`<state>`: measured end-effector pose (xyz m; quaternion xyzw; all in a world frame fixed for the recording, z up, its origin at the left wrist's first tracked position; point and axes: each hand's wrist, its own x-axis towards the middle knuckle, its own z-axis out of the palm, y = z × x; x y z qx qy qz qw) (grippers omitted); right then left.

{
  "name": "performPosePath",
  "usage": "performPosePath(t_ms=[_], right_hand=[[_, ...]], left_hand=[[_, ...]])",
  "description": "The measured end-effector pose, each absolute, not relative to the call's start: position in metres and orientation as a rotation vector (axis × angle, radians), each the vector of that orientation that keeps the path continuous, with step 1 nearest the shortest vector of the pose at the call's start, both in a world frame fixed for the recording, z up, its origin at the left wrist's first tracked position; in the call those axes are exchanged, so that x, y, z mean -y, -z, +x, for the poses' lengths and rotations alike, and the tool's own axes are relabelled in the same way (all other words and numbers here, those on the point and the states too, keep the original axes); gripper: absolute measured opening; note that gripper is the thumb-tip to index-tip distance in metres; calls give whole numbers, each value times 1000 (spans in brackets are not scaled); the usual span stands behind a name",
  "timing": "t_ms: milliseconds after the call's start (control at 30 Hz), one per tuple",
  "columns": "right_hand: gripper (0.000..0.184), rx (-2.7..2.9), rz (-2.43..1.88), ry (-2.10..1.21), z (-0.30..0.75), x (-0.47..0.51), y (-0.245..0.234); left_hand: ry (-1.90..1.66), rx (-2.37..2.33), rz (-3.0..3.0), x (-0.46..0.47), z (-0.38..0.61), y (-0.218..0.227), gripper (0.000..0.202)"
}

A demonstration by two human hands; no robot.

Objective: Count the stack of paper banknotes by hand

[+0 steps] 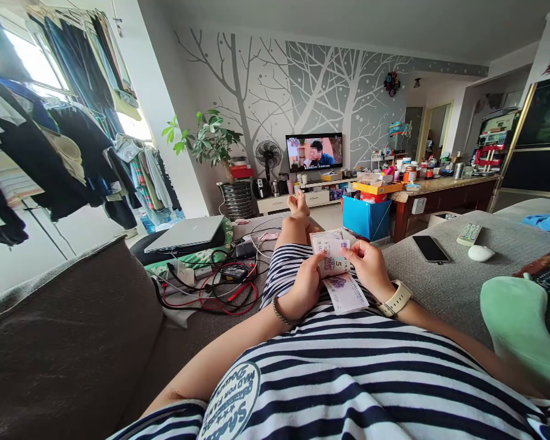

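Note:
I lie back on a sofa in a striped shirt with my legs stretched out. A stack of banknotes (332,250) is held over my lap, and its lower note droops onto my shirt. My left hand (305,287), with a bracelet at the wrist, is closed around the left side of the stack. My right hand (369,263), with a pale watch at the wrist, pinches the stack's right edge with thumb and fingers.
A grey cushion to my right carries a black phone (431,249), a remote (469,234) and a white mouse (481,253). A laptop (186,233) and tangled cables (211,287) lie to my left. A green pillow (522,330) sits at right. A television (314,151) plays ahead.

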<state>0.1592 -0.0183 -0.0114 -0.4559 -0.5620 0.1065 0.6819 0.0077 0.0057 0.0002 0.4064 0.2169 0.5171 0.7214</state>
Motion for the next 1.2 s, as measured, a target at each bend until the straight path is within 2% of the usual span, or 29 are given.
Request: performPosePath(t_ms=[233, 600, 800, 1000, 1200], right_hand=[[55, 1320, -952, -291, 157, 24, 8], [41, 1360, -942, -243, 159, 29, 6], [49, 1379, -951, -188, 161, 31, 3], [70, 1353, -886, -240, 163, 31, 2], [67, 1292, -1002, -261, 166, 23, 4]], left_hand=[[-1125, -501, 784, -2, 10, -11, 27], [-1130, -439, 815, -2, 13, -11, 26], [-1142, -422, 851, -7, 16, -8, 26], [-1137, -408, 906, -12, 18, -1, 27], [-1110, -397, 955, -6, 16, -4, 28]])
